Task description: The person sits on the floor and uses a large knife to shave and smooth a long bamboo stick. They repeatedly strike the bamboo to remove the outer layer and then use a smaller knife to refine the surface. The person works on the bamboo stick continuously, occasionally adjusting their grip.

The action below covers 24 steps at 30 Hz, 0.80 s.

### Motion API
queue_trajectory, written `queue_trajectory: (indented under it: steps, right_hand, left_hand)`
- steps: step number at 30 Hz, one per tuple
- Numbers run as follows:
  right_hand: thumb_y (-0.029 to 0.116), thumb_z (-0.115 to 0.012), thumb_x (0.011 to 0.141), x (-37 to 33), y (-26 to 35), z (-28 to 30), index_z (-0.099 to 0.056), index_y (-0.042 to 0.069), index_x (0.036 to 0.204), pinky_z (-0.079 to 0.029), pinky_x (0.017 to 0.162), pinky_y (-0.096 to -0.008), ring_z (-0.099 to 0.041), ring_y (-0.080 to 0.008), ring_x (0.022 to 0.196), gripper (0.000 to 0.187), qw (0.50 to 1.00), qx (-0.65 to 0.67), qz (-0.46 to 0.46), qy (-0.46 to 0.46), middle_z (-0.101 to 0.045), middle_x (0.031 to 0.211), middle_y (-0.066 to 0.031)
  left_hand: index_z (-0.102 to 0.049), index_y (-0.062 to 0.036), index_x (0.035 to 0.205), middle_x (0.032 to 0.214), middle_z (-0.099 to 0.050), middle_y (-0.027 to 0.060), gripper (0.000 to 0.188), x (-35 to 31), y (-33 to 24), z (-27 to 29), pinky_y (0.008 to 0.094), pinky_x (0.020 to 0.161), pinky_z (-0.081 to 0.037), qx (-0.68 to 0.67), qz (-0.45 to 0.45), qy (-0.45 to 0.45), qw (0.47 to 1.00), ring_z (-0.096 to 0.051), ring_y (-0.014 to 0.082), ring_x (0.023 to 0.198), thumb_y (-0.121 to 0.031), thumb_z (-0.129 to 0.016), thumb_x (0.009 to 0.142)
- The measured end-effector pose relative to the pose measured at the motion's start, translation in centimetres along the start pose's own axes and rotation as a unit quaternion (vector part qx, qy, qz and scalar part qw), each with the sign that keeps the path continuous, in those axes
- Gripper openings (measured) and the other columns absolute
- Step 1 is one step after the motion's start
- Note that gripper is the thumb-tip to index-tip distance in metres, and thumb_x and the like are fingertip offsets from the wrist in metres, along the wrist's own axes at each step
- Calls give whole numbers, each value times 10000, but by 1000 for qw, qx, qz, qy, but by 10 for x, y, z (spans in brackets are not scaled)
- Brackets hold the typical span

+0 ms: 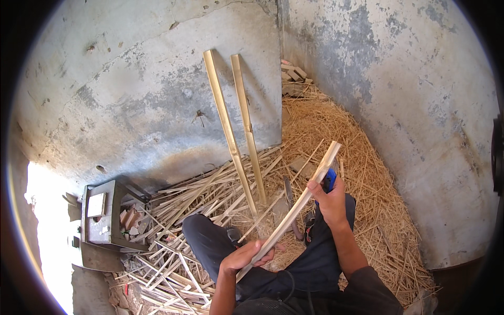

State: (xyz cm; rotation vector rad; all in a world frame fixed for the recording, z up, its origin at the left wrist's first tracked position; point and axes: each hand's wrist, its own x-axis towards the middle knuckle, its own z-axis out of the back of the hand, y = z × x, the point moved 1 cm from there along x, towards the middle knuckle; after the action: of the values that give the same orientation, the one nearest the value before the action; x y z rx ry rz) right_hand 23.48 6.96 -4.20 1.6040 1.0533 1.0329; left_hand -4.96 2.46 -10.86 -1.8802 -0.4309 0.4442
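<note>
A long pale split bamboo strip [297, 208] slants across my lap, its far end up to the right and its near end by my waist. My left hand [245, 255] is closed round its lower part. Higher up, my right hand [331, 201] grips the strip, thumb lying along its top. A blue object [329, 180] shows behind the strip at the right fingers; its kind is not clear, and I cannot tell if that hand holds it too. Beyond the strip, between my feet, a dark metal blade [289, 191] stands upright, partly hidden.
Two long bamboo pieces [226, 121] [247, 115] lean against the worn wall [131, 105]. Many split strips [178, 197] litter the floor at left, with straw-like shavings [383, 226] heaped at right. A dark box-like stand [105, 215] with rubble sits at left; bricks [293, 71] lie in the corner.
</note>
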Motion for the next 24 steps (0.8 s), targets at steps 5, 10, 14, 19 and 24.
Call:
queue_trajectory:
  steps: [5, 10, 14, 19, 24]
  right_hand:
    - [329, -683, 1076, -2, 1, -2, -642, 15, 1151, -355, 570, -205, -473, -25, 643, 324, 998, -7, 63, -2, -628, 869, 7]
    - [278, -523, 1111, -22, 0, -3, -651, -12, 1172, -506, 685, -292, -632, -120, 772, 323, 991, -72, 117, 4, -685, 956, -72]
    - [267, -710, 1032, -39, 14, -14, -712, 10, 1083, -539, 622, -356, -704, -261, 700, 262, 907, -292, 288, 95, -701, 871, -116]
    - [380, -780, 979, -46, 7, -19, -740, 34, 1051, -541, 585, -367, -697, -279, 661, 355, 870, -347, 318, 147, -690, 823, -105]
    - [373, -814, 939, -49, 7, -21, -764, 88, 1080, -525, 557, -369, -671, -237, 624, 322, 844, -387, 342, 145, -643, 787, -46]
  left_hand:
    - [-588, -24, 1202, 838, -422, -42, 741, -8, 16, -5, 224, 579, -340, -11, 53, -89, 995, -375, 64, 672, -692, -277, 1124]
    - [-517, -54, 1035, 839, -418, -28, 595, -1, -21, -18, 253, 589, -340, 65, -32, -163, 984, -378, 80, 696, -608, -333, 1151]
    - [-514, -9, 1055, 785, -473, 101, 545, 9, -49, -26, 386, 612, -408, 215, -84, -237, 944, -459, 258, 654, -530, -395, 1164]
    - [-527, 28, 1105, 770, -551, 276, 475, 21, -79, -48, 525, 676, -454, 332, -76, -299, 891, -561, 532, 747, -445, -498, 1148]
    - [-531, 37, 1105, 803, -632, 298, 417, 29, -82, -59, 551, 689, -477, 359, -37, -342, 868, -642, 549, 828, -375, -598, 1114]
